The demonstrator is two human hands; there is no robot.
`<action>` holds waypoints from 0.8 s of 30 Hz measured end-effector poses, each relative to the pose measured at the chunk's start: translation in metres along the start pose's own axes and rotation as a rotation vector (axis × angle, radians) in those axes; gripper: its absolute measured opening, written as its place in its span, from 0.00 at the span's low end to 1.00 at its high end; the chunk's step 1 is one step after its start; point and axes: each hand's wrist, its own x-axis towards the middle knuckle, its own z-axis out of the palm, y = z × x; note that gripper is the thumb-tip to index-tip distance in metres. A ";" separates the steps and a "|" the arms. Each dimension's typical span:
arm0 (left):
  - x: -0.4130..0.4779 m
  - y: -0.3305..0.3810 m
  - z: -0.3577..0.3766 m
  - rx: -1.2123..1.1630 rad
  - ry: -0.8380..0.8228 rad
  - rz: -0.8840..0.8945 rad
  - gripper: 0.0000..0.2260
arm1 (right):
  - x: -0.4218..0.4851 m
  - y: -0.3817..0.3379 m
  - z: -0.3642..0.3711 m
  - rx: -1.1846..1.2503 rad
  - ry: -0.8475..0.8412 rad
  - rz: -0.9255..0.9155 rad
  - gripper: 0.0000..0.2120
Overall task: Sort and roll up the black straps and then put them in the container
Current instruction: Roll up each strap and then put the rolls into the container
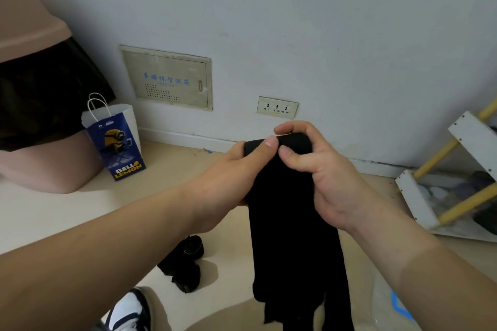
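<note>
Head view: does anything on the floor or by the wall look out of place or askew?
Yes. The white rack with yellow rods at the right looks tilted, not upright. Some black straps lie in an untidy heap on the floor. The left hand and right hand grip another black strap.

Dim, soft light; bowed edges
</note>
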 end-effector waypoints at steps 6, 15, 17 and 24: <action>-0.003 0.006 0.001 0.020 0.059 0.048 0.20 | 0.001 0.001 0.001 0.011 -0.013 0.054 0.26; -0.011 0.005 0.000 0.297 0.033 0.191 0.12 | 0.006 0.010 0.002 -0.049 0.050 0.178 0.26; -0.009 0.004 -0.005 0.426 0.050 0.290 0.10 | 0.006 0.012 0.001 -0.103 0.019 0.237 0.34; -0.006 0.010 -0.020 0.666 0.032 0.448 0.19 | 0.008 0.007 -0.008 -0.192 -0.075 0.187 0.33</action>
